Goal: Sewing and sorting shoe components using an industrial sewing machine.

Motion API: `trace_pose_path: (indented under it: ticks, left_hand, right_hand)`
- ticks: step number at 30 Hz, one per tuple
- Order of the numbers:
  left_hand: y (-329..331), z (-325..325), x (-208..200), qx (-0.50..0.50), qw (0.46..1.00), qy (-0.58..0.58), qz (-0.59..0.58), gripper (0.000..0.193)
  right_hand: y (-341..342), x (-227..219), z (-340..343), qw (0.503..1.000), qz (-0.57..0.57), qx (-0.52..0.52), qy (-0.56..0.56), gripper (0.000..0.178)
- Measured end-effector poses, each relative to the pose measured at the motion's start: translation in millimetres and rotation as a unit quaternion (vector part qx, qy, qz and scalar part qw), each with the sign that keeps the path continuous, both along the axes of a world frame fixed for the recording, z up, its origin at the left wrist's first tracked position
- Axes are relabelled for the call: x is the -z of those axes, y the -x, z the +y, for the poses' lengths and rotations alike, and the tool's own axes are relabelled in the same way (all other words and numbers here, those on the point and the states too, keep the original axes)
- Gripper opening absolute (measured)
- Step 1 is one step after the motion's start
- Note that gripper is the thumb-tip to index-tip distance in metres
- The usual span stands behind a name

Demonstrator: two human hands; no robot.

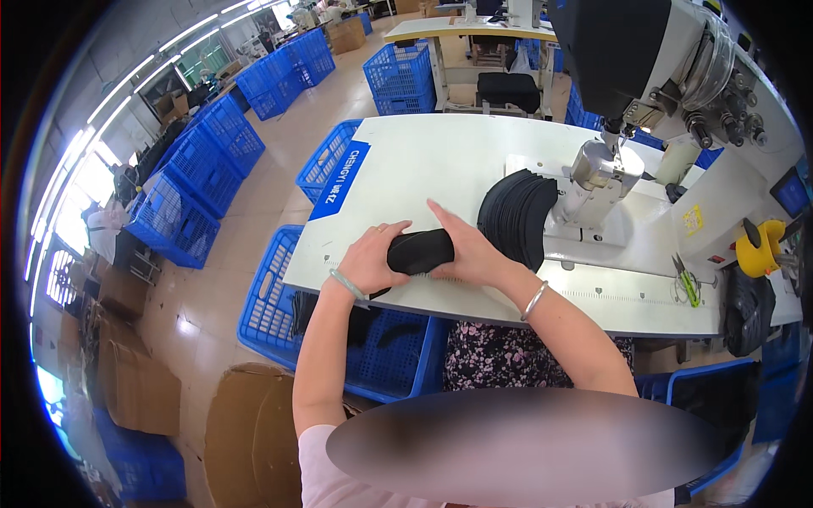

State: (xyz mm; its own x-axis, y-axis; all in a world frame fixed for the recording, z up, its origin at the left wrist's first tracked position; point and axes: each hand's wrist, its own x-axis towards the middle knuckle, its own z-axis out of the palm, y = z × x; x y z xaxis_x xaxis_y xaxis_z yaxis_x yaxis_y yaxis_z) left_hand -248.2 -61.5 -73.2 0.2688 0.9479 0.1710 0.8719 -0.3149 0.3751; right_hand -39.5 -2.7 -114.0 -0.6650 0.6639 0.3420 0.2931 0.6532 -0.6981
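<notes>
Between my two hands is a dark bundle of black fabric pieces [421, 251], resting at the front of the white sewing table [406, 161]. My left hand [371, 256] grips its left end, thumb on the near side. At the other end, my right hand [468, 247] clasps it with the thumb and fingers around the edge. Just beyond my right hand lies a fanned stack of curved black pieces [517, 216]. The stack sits close to the metal post [593, 178] of a sewing machine [622, 59]. My palms hide part of the bundle.
Green-handled thread snips [688, 284] lie on the table's right side, near a yellow holder [760, 248]. A blue crate [275, 288] with black pieces stands below the left front edge. Cardboard [246, 432] is at lower left. More blue crates [190, 173] line the floor.
</notes>
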Motion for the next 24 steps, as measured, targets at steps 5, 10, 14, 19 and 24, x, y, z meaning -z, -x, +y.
trace_pose_path:
  ticks: [5, 10, 14, 19, 24]
  left_hand:
    - [5.6, 0.1, -4.6, -0.053, 0.998, 0.021, -0.007, 0.092]
    - [3.3, -7.4, -2.9, -0.066, 0.998, -0.006, -0.02, 0.101]
    - [8.5, -14.2, 2.3, -0.082, 0.991, -0.011, -0.106, 0.105]
    - [33.0, -6.4, 30.5, -0.055, 0.985, -0.013, -0.16, 0.098]
    - [62.7, -3.3, 47.5, 0.039, 0.902, 0.112, -0.414, 0.082]
  right_hand:
    - [8.3, 1.3, 3.6, 0.998, 0.055, 0.022, -0.03, 0.061]
    - [5.6, 3.2, 3.2, 0.981, 0.16, 0.11, 0.009, 0.027]
    - [-21.0, -2.7, 2.6, 0.95, 0.228, 0.104, 0.188, 0.018]
    - [-29.4, 4.8, -7.7, 0.99, 0.129, 0.034, 0.039, 0.024]
    - [1.5, 30.4, -26.3, 0.983, 0.057, 0.169, -0.036, 0.023]
